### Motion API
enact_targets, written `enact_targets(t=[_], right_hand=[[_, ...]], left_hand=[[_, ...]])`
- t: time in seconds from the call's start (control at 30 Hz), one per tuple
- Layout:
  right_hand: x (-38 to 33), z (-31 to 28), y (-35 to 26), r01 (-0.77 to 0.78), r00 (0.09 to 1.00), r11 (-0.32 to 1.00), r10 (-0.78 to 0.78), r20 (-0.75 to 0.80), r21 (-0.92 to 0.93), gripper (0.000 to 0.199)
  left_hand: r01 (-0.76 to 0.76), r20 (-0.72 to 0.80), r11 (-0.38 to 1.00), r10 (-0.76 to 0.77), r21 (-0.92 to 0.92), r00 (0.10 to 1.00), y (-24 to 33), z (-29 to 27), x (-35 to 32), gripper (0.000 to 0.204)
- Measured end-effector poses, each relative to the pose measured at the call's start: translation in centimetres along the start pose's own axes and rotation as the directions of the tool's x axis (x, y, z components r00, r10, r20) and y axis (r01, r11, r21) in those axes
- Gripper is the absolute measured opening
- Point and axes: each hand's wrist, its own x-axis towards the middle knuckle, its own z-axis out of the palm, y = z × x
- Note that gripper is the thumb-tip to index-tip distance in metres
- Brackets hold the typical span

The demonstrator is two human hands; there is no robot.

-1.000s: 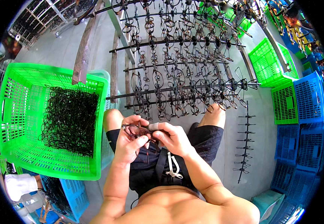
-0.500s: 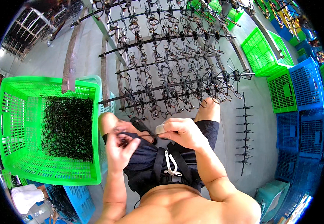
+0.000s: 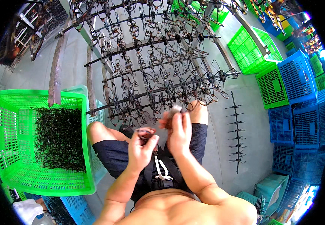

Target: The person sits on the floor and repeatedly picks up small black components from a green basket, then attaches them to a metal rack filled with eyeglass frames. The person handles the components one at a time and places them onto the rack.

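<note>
Lifting right hand (image 3: 179,129) higher toward rack (image 3: 158,75), left hand (image 3: 141,146) now apart

One head-worn fisheye view looks steeply down from above the seated person's chest and lap, close to both hands. It faces forward over the knees to the rack (image 3: 158,71); the green crate (image 3: 5,150) fills its left, blue crates (image 3: 301,123) its right.

Thin dark wire eyeglass frame (image 3: 144,133), pinched by the fingers (image 3: 150,139) of the left hand (image 3: 141,150) above the lap, small pale blurred piece (image 3: 176,109) held in the raised right hand (image 3: 177,129), just below the hanging rack's lowest bar
</note>
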Motion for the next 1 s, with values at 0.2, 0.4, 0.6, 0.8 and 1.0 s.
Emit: enact_targets(t=[0.2,0.4,0.6,0.8,1.0], right_hand=[[7.7,-1.6,0.3,0.375,0.927,0.859,-0.351,0.133,-0.348,0.018],[8.0,-0.3,0.4,0.135,0.991,0.961,-0.126,0.052,-0.241,0.011],[9.2,0.3,-0.2,0.105,0.991,0.905,-0.130,-0.035,-0.412,0.012],[10.2,-0.1,1.2,0.156,0.985,0.943,-0.169,-0.020,-0.294,0.014],[8.1,0.5,-0.4,0.317,0.926,0.742,-0.375,0.026,-0.590,0.025]], left_hand=[[0.229,0.054,0.805,-0.240,-0.547,0.969,0.9,-3.7,0.0,0.026],[0.280,0.241,0.715,-0.159,-0.641,0.957,0.8,-6.0,-1.0,0.041],[0.154,0.216,0.861,-0.053,-0.484,0.975,0.8,-5.8,-1.2,0.027],[0.143,0.141,0.833,-0.079,-0.535,0.987,0.4,-6.0,-0.5,0.035],[0.171,0.163,0.797,-0.092,-0.579,0.982,0.1,-6.1,-0.4,0.026]])
